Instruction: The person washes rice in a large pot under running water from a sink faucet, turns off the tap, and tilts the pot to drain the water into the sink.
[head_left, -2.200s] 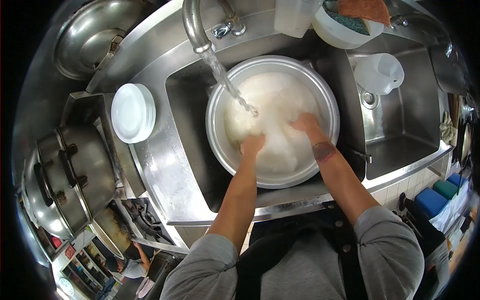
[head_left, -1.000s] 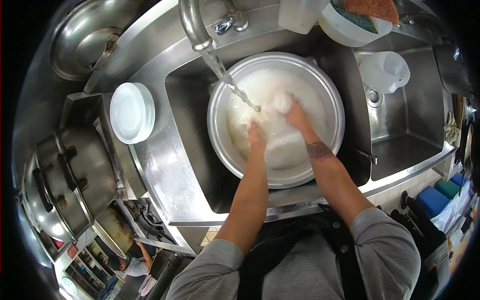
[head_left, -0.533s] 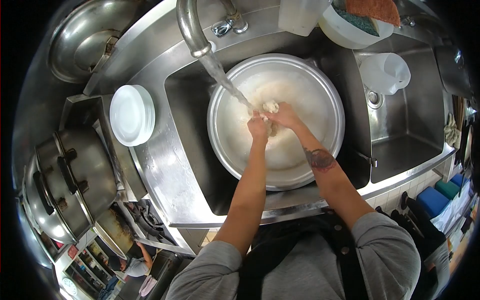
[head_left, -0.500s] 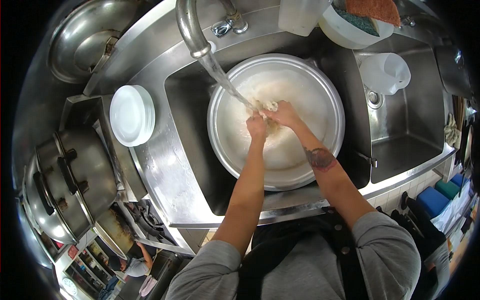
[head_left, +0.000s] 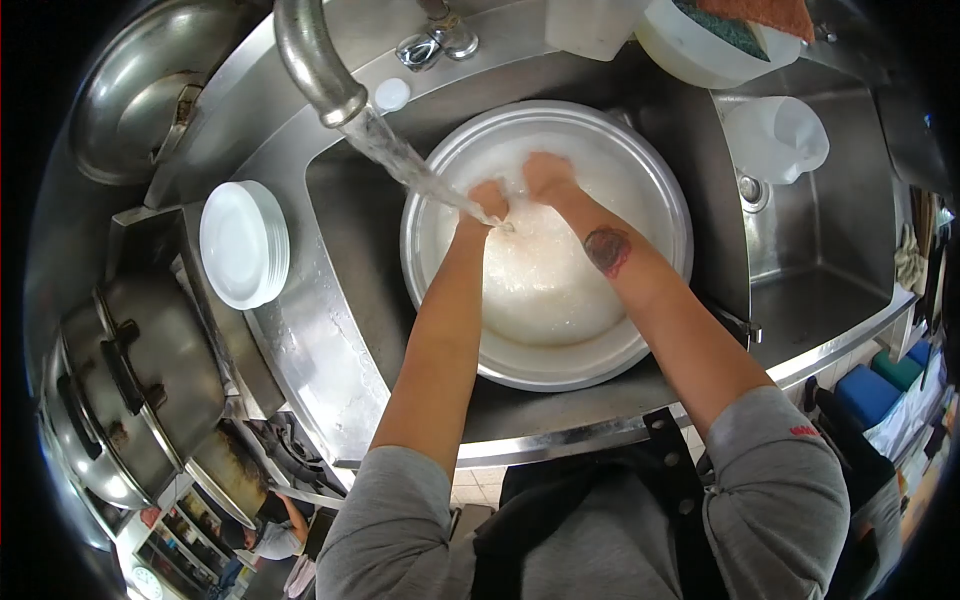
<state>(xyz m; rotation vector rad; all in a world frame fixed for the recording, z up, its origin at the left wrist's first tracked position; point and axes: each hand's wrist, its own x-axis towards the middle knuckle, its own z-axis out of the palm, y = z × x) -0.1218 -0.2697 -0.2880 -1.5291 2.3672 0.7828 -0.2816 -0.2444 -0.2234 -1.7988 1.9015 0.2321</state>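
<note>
A large round metal basin sits in the left sink bowl, filled with cloudy white water. Water pours into it from the curved faucet. Both hands are partly under the water near the basin's far side. My left hand is beside the falling stream, its fingers hidden by the cloudy water. To its right, my right hand is sunk in up to the knuckles, with the fingertips out of sight. Whether either hand holds anything cannot be seen.
Stacked white plates stand on the left drainboard. A clear plastic jug lies in the right sink bowl. Behind it is a tub with scouring pads. Large metal pots are at left; another person is at lower left.
Both hands have moved apart and toward the basin's far side, down into the water. The pale clump seen between them earlier is out of sight. The view has shifted slightly.
</note>
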